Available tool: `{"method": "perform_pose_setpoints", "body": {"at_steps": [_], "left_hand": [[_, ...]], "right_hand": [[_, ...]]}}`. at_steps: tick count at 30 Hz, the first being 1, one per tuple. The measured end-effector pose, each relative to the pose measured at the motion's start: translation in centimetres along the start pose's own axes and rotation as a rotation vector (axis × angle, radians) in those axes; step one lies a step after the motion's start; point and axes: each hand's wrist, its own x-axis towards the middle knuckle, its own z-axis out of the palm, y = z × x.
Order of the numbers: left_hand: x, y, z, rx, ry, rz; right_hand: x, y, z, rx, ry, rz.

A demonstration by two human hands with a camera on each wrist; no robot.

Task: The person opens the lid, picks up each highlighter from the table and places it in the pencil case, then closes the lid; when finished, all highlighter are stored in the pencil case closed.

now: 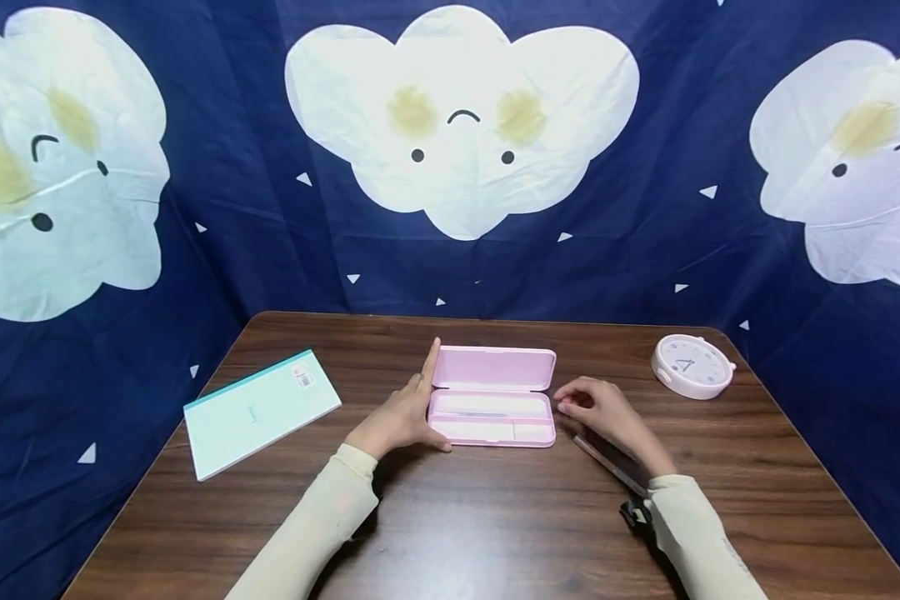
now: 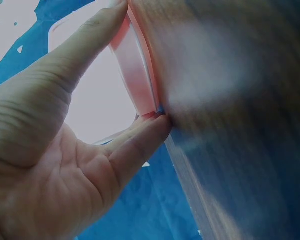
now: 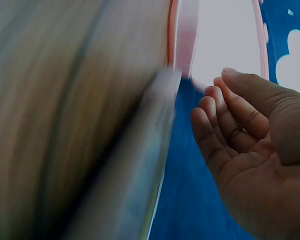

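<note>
With the pink case (image 1: 491,422) as the dial's centre, the left hand (image 1: 401,421) lies at 9 o'clock, fingers straight and spread wide along the case's end: thumb at the near corner, index against the lid (image 1: 495,367). The right hand (image 1: 607,412) is at 3 o'clock, fingers loosely bent, thumb and index slightly parted, holding nothing; whether a fingertip touches the case, I cannot tell.

The case sits open, lid tipped back to 12. Beside the right wrist, toward 4 o'clock, a slim stick (image 1: 611,465) lies on the surface (image 1: 450,517); pen or ruler is unclear. Farther out are a notebook (image 1: 258,421) at 9 and a white clock (image 1: 692,367) between 2 and 3.

The step appears to be bracing the open case; the next move probably calls for a firm left hand and a light right-hand pinch.
</note>
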Motion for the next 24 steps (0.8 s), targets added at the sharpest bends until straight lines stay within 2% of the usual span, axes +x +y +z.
{"method": "perform_pose_setpoints", "body": {"at_steps": [4,7,10,14,19,24], "left_hand": [[0.2,-0.1,0.0,-0.016,0.002,0.025],[0.5,-0.8,0.3,-0.020,0.018,0.061],[1.1,-2.5,1.1,-0.016,0.035,0.101],[1.5,-3.2,1.5,-0.035,0.033,0.095],[1.4,-2.9,1.2,-0.021,0.035,0.091],[1.3,-2.9,1.3,-0.031,0.037,0.110]], "right_hand": [[-1.6,1.3,-1.8,-0.051,0.035,0.026],[-3.0,2.0,-3.1,-0.052,0.051,0.050],[-4.5,2.8,-4.2,-0.042,0.068,0.075],[-6.8,3.8,-5.7,-0.016,0.087,0.132],[-8.6,4.8,-6.9,0.011,0.103,0.192],[-9.3,5.5,-7.3,0.047,0.052,0.222]]}}
